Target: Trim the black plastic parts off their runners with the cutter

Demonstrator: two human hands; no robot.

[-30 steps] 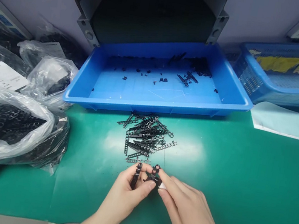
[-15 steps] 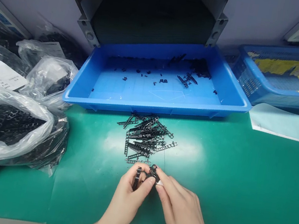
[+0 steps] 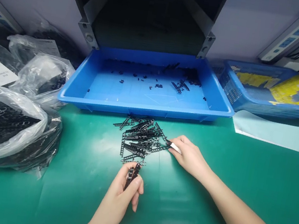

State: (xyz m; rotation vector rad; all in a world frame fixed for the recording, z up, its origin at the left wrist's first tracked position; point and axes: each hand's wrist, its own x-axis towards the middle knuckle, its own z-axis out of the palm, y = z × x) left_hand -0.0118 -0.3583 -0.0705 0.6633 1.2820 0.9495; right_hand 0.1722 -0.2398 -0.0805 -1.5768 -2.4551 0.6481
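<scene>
Open bag: clear plastic bag (image 3: 22, 142), far left, full of black strips, standing on green desk (image 3: 72, 194).
Left hand: left hand (image 3: 117, 200) low, in front of the pile; grip closed on a few black pieces (image 3: 129, 177), pinched upright between thumb and fingers.
Strip pile: loose heap of black strips (image 3: 141, 137) on the desk, between the hands and the tray, strips crossing over each other.
Blue tray: blue tray (image 3: 144, 109) just behind the pile, small black bits and a darker clump inside.
White item: slim white item (image 3: 176, 148), dark at its tip, at the pile's right edge; maybe a small tool, too small to be sure.
Right hand: right hand (image 3: 191, 159) reaching forward, grip closed on the white item, its dark end by the outermost strips.
Right side: blue basket (image 3: 276, 109) with yellow patches, pale sheet (image 3: 277, 134) in front.
Step in hand: my read, right hand working at the pile's edge, left holding its pieces apart.
Move needs: parting one strip would call for a light pull, since neighbours overlap and could snag; left grip steady.
</scene>
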